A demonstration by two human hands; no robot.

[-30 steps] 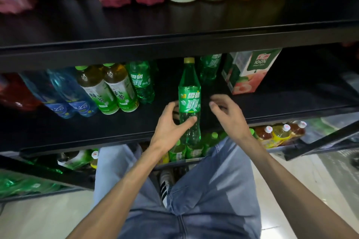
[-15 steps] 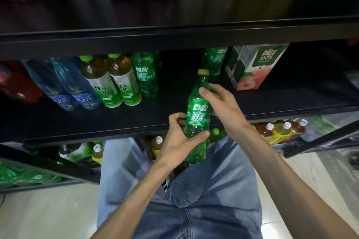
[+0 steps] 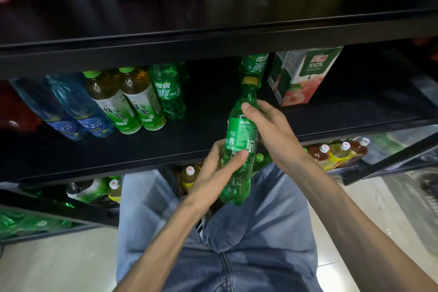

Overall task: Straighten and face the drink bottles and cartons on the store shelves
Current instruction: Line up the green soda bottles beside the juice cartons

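Because the green Sprite bottle hangs in the air in front of the middle shelf, off any support, a loosened grip would likely drop it toward the person's lap or the floor. Its smooth, ribbed plastic looks slippery. Swung carelessly back at 12 o'clock, it could also knock the Sprite bottle behind or the peach juice carton at 1 o'clock. The left hand curls round the lower body from 8 o'clock, thumb across the label. The right hand wraps the shoulder from 3 o'clock. Label's back panel faces the camera, so turning seems unfinished.
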